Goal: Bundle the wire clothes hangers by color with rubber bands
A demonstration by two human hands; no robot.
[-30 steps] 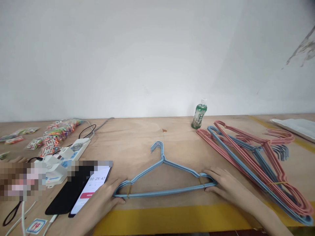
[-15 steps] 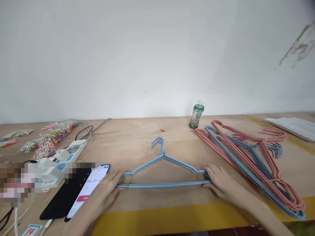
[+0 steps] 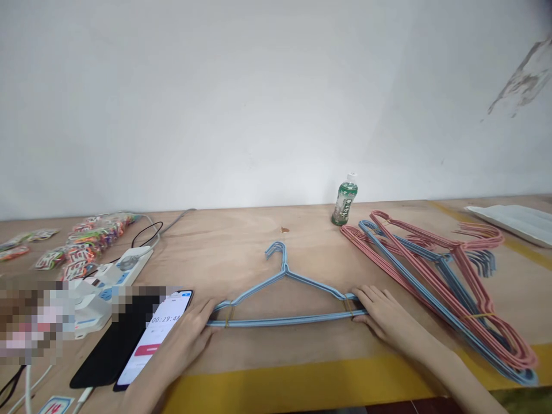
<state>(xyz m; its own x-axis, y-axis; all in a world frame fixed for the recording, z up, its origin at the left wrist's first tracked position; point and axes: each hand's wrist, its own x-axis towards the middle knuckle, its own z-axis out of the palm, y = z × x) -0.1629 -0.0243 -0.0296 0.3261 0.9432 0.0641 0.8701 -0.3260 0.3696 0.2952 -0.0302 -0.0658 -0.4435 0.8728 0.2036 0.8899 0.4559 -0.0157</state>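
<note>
A bundle of blue wire hangers [image 3: 284, 299] lies flat on the wooden table [image 3: 259, 241], hooks pointing away from me. A rubber band wraps each end of the bundle. My left hand [image 3: 190, 339] grips the left end, fingers curled over the wires. At the right end my right hand [image 3: 383, 316] does the same, fingers over the corner.
A pile of pink and blue hangers [image 3: 448, 276] spreads over the right side. A green bottle [image 3: 344, 201] stands at the back. Two phones [image 3: 138, 339], a white power strip [image 3: 107, 282], cables and packets of coloured rubber bands [image 3: 86, 241] sit at the left. A white tray [image 3: 513, 221] is far right.
Both hands have slid the blue hanger bundle slightly away from me across the table. The view shifted a little; the phone timer advanced.
</note>
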